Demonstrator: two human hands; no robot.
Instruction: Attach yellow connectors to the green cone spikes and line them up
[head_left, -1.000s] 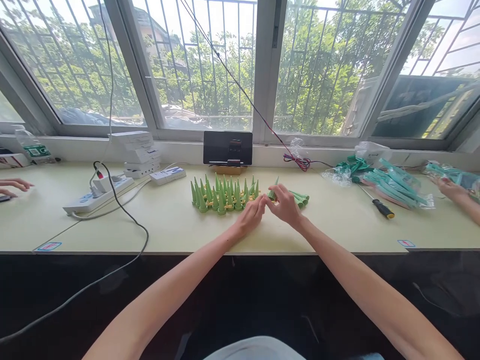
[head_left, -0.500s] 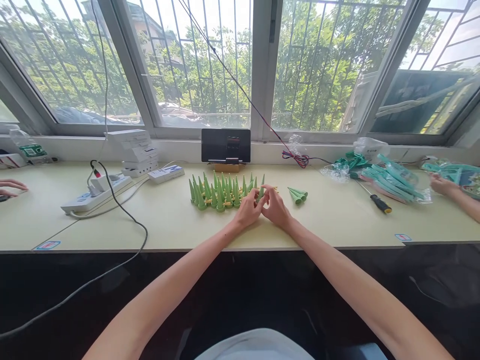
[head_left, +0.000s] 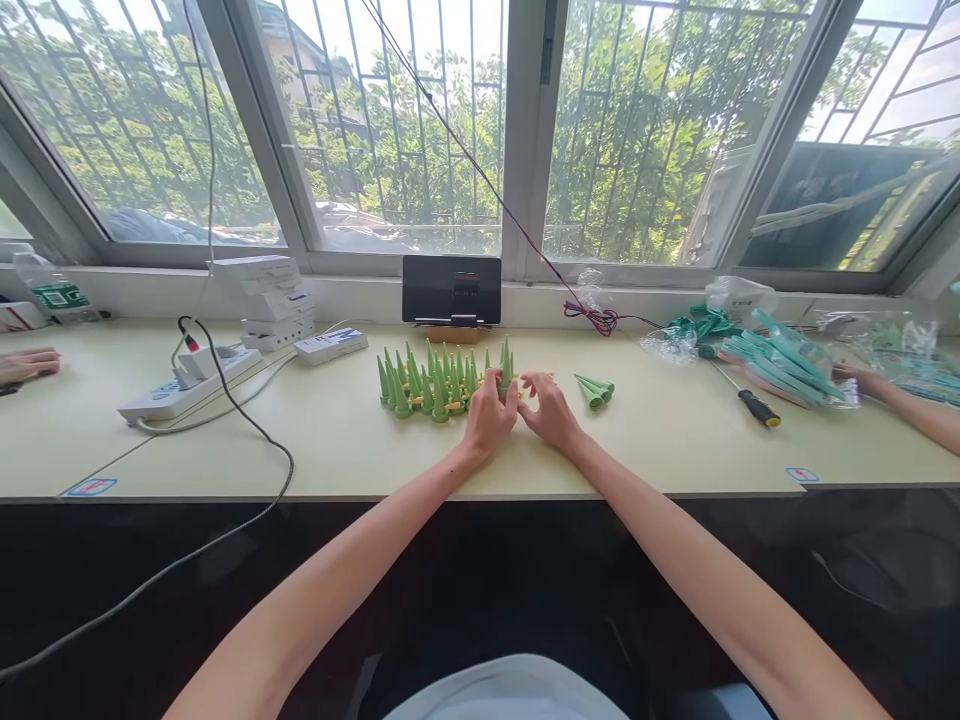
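Observation:
Many green pointed cones (head_left: 426,392) stand upright in close rows on the table, with small yellow pieces between their bases. At the right end of the rows, my left hand (head_left: 489,418) is closed around an upright green cone (head_left: 506,368). My right hand (head_left: 552,412) is just to the right of it, fingers curved and apart, with nothing visible in them. Its fingertips are close to the left hand's. A few loose green cones (head_left: 595,389) lie on their sides to the right of my right hand.
A dark tablet (head_left: 451,291) stands behind the cones. To the left are a power strip (head_left: 169,397), white boxes (head_left: 276,300) and a black cable (head_left: 259,425). A screwdriver (head_left: 759,408) and bagged green strips (head_left: 787,358) lie right. Other people's hands (head_left: 862,380) show at both sides.
The upright cone by my hands has shifted left, against the rows, with my left hand around it. My right hand's fingers have come away from the cone. The co-worker's hand at right moved left.

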